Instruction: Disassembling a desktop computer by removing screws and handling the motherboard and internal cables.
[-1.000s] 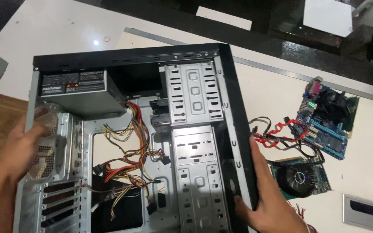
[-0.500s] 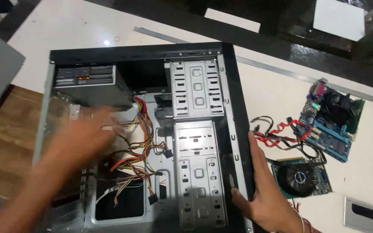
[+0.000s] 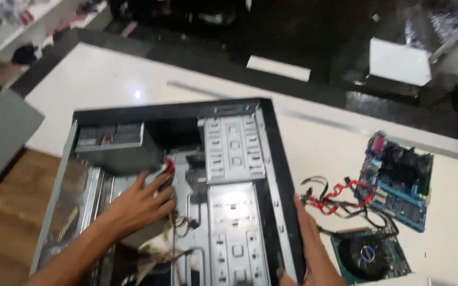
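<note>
One head-worn view — looking steeply down, close over the open computer case (image 3: 176, 201) on the white worktop (image 3: 324, 153), facing far.

White table (image 3: 107, 85), open computer case (image 3: 271, 159), blue motherboard (image 3: 398, 182), graphics card (image 3: 369, 257), red cables (image 3: 337, 197)

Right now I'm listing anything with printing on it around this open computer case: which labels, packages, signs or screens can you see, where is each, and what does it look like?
Label: on the power supply in the case's top-left corner, above the left hand; a rectangular grey-white sticker with small dark and red marks, too blurred to make out.
No packages, signs or screens show.
</note>
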